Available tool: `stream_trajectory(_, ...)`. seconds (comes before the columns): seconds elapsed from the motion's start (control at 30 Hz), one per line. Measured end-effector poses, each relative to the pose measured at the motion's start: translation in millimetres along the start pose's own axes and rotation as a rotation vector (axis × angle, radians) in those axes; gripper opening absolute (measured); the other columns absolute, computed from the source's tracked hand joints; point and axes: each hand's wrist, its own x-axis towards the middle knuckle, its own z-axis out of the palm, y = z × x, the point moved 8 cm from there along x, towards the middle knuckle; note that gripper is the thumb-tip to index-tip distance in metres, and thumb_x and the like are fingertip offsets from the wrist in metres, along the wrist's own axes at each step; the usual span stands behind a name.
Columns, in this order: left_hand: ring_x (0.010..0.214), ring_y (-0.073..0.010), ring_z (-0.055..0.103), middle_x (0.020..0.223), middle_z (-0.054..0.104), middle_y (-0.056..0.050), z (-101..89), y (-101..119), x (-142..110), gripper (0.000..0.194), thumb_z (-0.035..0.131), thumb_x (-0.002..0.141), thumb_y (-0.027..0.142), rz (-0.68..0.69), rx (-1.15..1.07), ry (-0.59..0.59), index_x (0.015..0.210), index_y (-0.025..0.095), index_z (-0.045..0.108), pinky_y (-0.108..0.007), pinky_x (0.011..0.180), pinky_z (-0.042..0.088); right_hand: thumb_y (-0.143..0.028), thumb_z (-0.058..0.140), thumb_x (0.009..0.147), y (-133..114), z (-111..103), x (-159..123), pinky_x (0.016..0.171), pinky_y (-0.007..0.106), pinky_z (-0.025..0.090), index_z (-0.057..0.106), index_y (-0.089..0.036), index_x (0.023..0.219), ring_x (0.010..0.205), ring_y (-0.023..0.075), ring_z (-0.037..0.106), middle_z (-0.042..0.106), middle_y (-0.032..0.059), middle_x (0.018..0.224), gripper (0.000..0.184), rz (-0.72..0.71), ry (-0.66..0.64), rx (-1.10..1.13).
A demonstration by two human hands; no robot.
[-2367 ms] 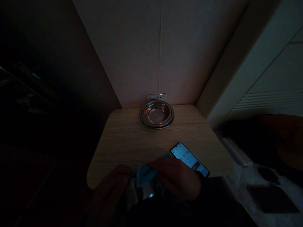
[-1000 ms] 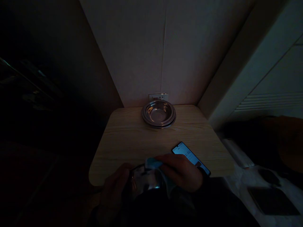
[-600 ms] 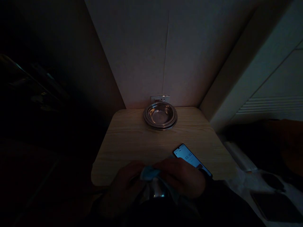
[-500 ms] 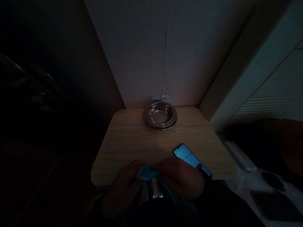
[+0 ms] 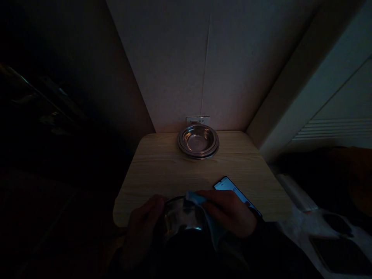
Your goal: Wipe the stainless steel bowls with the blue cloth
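Observation:
A shiny metal bowl (image 5: 183, 217) is held at the near edge of the table, its lower part lost in the dark. My left hand (image 5: 145, 223) is closed on the bowl's left side, thumb near the rim. On the right, my right hand (image 5: 228, 211) pinches a light blue cloth (image 5: 195, 197) against the bowl's rim, and the cloth hangs down along its right side. A phone (image 5: 240, 195) with a lit screen lies just beyond my right hand, which partly covers it.
Several nested metal dishes (image 5: 198, 141) stand at the back of the wooden table (image 5: 157, 162), before a wall socket (image 5: 197, 120). Walls rise behind. On the right, a dark flat object (image 5: 338, 254) lies on a pale surface.
My hands have moved apart. The left has shifted left onto the bowl's side, uncovering the rim, while the right has carried the cloth rightward along it. My right hand covers more of the phone.

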Motion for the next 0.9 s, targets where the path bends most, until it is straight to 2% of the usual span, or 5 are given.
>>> stream_trajectory(0.13, 0.070, -0.0163, 0.060, 0.070, 0.066, 0.000, 18.9, -0.4, 0.2, 0.025, 0.051, 0.079, 0.038, -0.014, -0.044, -0.112, 0.073, 0.019, 0.067, -0.024, 0.066, 0.046, -0.020, 0.043, 0.091, -15.6, 12.6, 11.8, 0.078, 0.025, 0.050, 0.060, -0.015, 0.114, 0.090, 0.0163, 0.065, 0.069, 0.0078, 0.100, 0.029, -0.073, -0.127, -0.078)
stream_trajectory(0.27, 0.077, -0.0191, 0.062, 0.079, 0.069, -0.002, 25.3, -2.6, 1.0, 0.023, 0.051, 0.078, 0.035, -0.015, -0.092, -0.118, 0.082, 0.020, 0.068, -0.027, 0.071, 0.046, -0.021, 0.043, 0.091, -21.0, 19.4, 20.5, 0.078, 0.027, 0.050, 0.059, -0.016, 0.115, 0.090, 0.0180, 0.064, 0.068, 0.0088, 0.100, 0.030, -0.071, -0.194, -0.123)
stream_trajectory(0.6, 0.054, -0.0133, 0.048, 0.054, 0.056, 0.001, -6.4, -13.2, -0.3, 0.037, 0.055, 0.069, 0.053, -0.204, -0.203, 0.152, 0.057, 0.018, 0.054, -0.023, 0.051, 0.039, -0.023, 0.046, 0.091, 23.0, 1.1, -6.5, 0.068, 0.022, 0.050, 0.062, -0.022, 0.114, 0.078, 0.0139, 0.066, 0.071, 0.0008, 0.094, 0.028, 0.185, -0.027, 0.120)
stream_trajectory(0.73, 0.056, -0.0133, 0.050, 0.055, 0.059, 0.001, 9.6, -14.7, 1.2, 0.035, 0.057, 0.071, 0.050, -0.215, -0.254, 0.024, 0.057, 0.018, 0.058, -0.023, 0.054, 0.041, -0.023, 0.046, 0.091, 10.9, 4.3, 4.4, 0.074, 0.023, 0.050, 0.063, -0.023, 0.112, 0.086, 0.0146, 0.066, 0.070, 0.0010, 0.100, 0.028, 0.135, -0.059, 0.107)
stream_trajectory(0.9, 0.069, -0.0175, 0.058, 0.065, 0.066, 0.000, 22.7, -6.4, 1.4, 0.024, 0.054, 0.075, 0.039, -0.065, -0.157, -0.057, 0.064, 0.020, 0.065, -0.025, 0.064, 0.044, -0.022, 0.045, 0.091, -10.1, 16.7, 23.6, 0.079, 0.024, 0.048, 0.062, -0.022, 0.114, 0.091, 0.0158, 0.065, 0.069, 0.0030, 0.102, 0.028, 0.059, -0.211, 0.029)
